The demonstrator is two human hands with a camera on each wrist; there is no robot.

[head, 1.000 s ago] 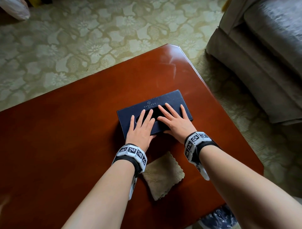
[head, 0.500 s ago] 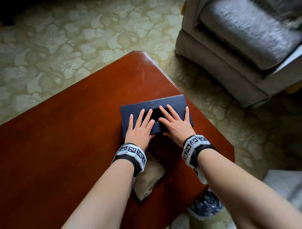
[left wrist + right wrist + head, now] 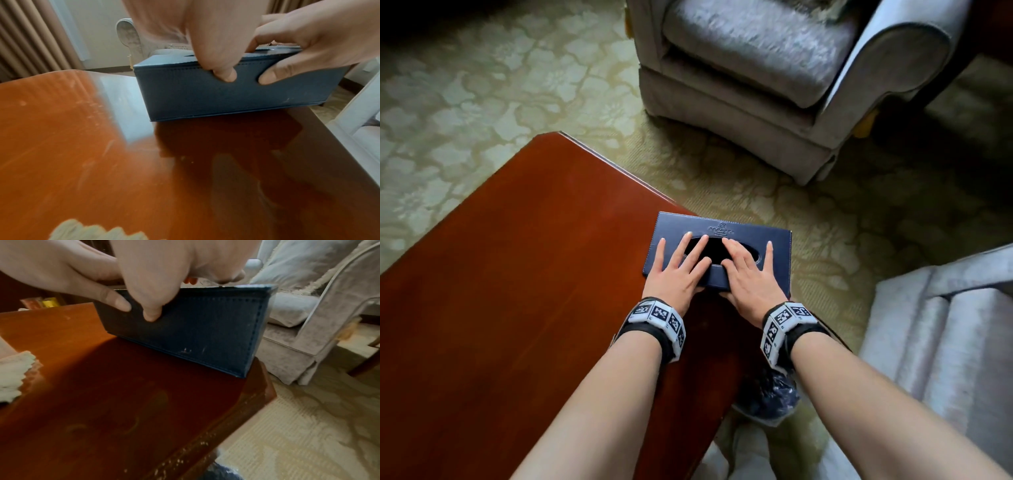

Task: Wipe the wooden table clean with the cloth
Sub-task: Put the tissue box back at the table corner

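Observation:
A dark blue tissue box (image 3: 719,230) sits at the right end of the red-brown wooden table (image 3: 517,274), its right part past the table's edge. My left hand (image 3: 681,263) and right hand (image 3: 748,267) grip it together, fingers spread over the top and thumbs pressed on the near side (image 3: 224,73) (image 3: 152,314). The beige cloth (image 3: 96,230) lies flat on the table nearer to me, seen also as cloth (image 3: 14,371) in the right wrist view. My forearms hide it in the head view.
A grey armchair (image 3: 756,68) stands beyond the table's right end, and a second grey seat (image 3: 945,342) is at the right. A dark plastic bag (image 3: 770,394) lies on the patterned carpet (image 3: 482,102) by the table corner.
Both hands have slid the tissue box rightward from the table's middle to its right end, where it overhangs. The cloth has dropped out of the head view behind my arms.

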